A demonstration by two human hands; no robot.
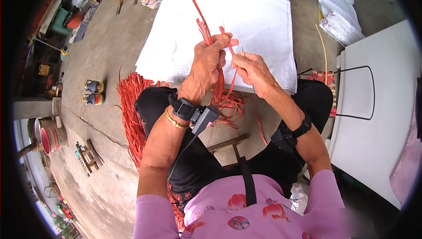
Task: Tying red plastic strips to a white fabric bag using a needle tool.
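Observation:
My left hand (209,59) is closed around a bundle of red plastic strips (205,31). Their cut ends stick up past the fingers, and the lengths hang below the wrist into a loose tangle (229,107). Between its thumb and fingertips runs a single red strip (231,51), slanting toward the other hand. My right hand (251,71) pinches that strip just to the right, with its fingers curled. A thin, needle-like sliver (242,49) shows beside the right fingertips; its kind is too small to make out. Both hands are over the near part of white woven sheets (246,6).
A large heap of red strips (132,111) lies left of my knee. A white cabinet-like block (373,98) with a black wire loop stands at right. White folded sacks (340,14) lie at far right. Dark bottles (93,92) and another person's foot (151,3) are at left.

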